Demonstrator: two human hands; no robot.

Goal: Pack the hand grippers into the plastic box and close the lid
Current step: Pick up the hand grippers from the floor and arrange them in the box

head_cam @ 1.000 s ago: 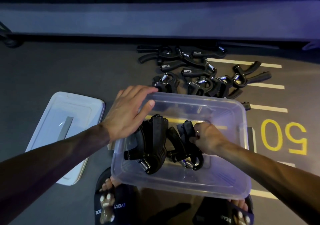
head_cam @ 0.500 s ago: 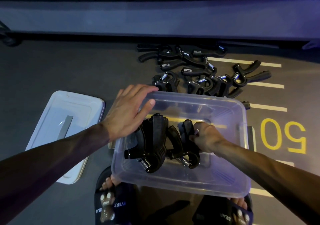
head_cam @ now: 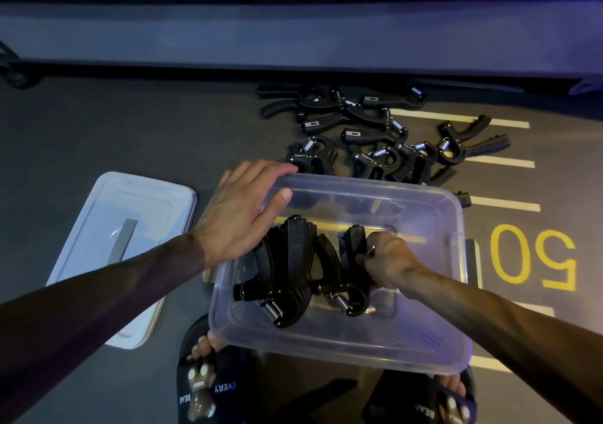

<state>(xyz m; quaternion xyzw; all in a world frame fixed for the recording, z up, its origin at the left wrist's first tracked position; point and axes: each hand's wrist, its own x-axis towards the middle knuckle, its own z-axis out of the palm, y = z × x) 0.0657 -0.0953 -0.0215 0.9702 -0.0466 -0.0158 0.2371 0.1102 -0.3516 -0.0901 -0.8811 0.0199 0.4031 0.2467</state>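
Two hands work at a clear plastic box that sits on the dark floor in the head view, just in front of the person's sandalled feet. The left hand lies over the box's far-left corner, fingers straight along the rim and the thumb pressed against the inside of the wall. The right hand reaches down into the box, its fingers curled round the handle of a black hand gripper that stands on edge, spring end toward the near wall. Just to its left, touching it, a bundle of packed grippers lies in the box, also on edge. Beyond the far wall a heap of loose grippers is spread on the floor, some across white painted lines. The white lid lies flat on the floor, left of the box. A yellow "50" is painted to the right.
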